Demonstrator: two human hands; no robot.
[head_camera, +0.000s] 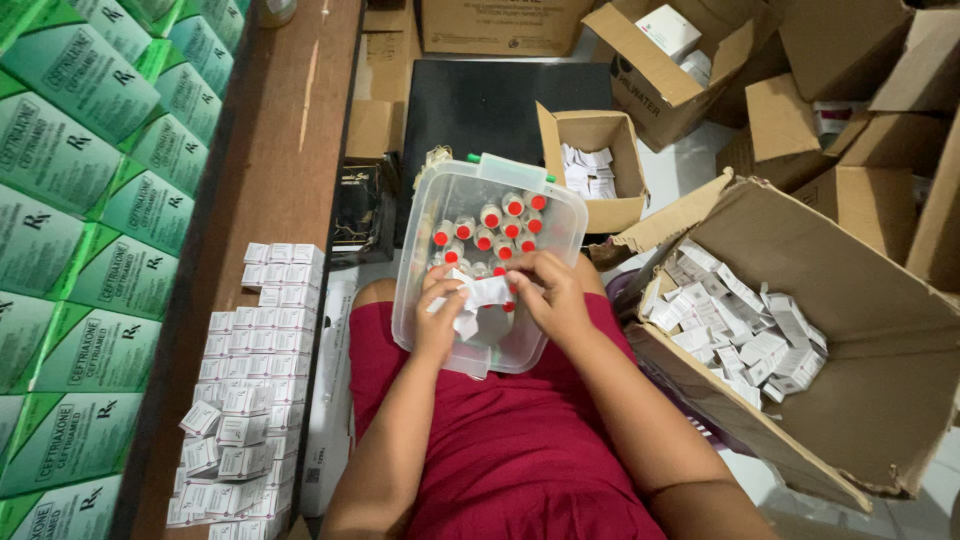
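Lap: the person sits in red clothing, with a clear plastic tub (415, 300) resting across the thighs.
Left hand (437, 318): fingers closed on one end of a white folded paper leaflet (480, 296), held over the near part of the tub.
Right hand (552, 295): fingers pinched on the leaflet's other end (both hands share the one sheet).
Step in hand: by appearance, folding or wrapping the leaflet, probably around a vial; whether one lies inside the paper cannot be told.
Next move calls for: a tight fold with both hands kept low over the tub, then a small carton to receive it (a judgement only).
Tub contents: small glass vials (490, 228) with red caps, standing upright in rows at the far end; loose paper at the near end.
Right, large cardboard box (880, 330): flat white cartons heaped loosely.
Left, wooden surface (270, 170): small white cartons (255, 390) stacked in rows, green-and-white boxes (80, 200) beyond them.
Far, small cardboard box (625, 160): folded white leaflets.
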